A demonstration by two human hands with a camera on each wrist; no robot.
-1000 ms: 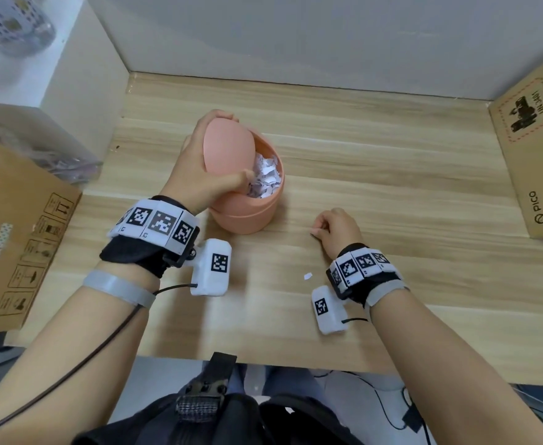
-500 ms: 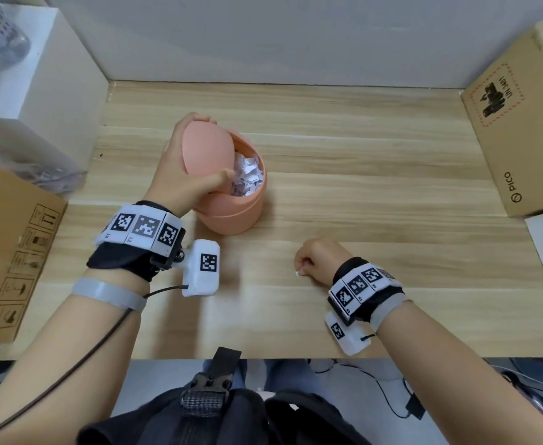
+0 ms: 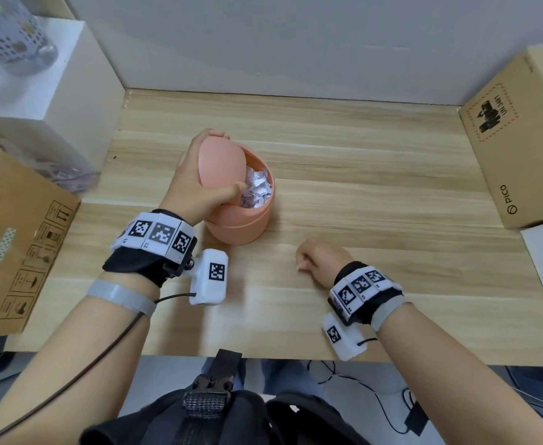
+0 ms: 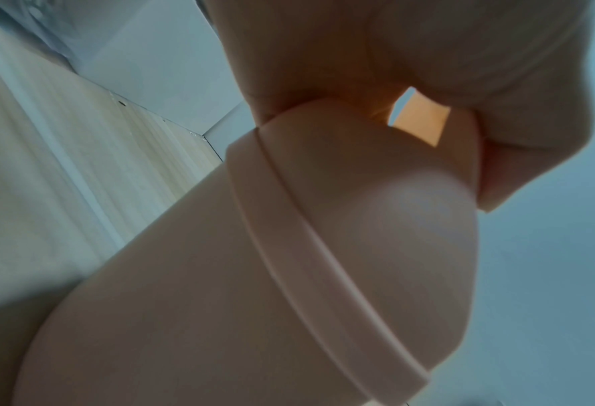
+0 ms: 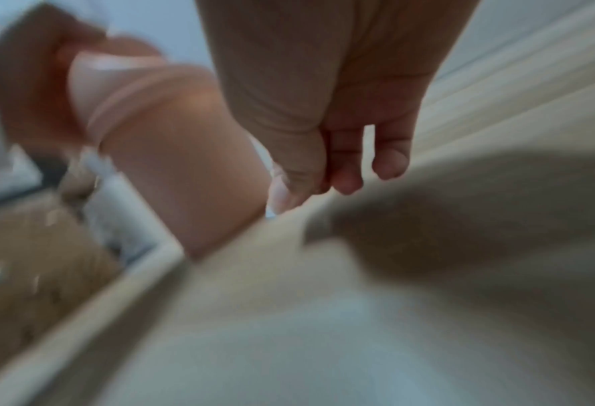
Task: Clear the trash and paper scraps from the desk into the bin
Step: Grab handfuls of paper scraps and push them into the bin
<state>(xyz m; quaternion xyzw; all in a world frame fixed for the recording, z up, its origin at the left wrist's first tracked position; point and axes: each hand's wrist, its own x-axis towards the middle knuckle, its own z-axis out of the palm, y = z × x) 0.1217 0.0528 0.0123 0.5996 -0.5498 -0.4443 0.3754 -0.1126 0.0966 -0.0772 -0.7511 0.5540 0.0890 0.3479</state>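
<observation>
Wooden desk: left hand grips bin lid; right hand's grip pinches scrap.

At your nine o'clock a brown cardboard box printed with handling symbols lay flat, overhanging the desk's left edge. Behind it, toward ten o'clock, a white block stood with a perforated grey basket on top. At your two o'clock a second cardboard box marked PICO rested against the grey wall. Black cables trailed on the floor at five o'clock.
</observation>
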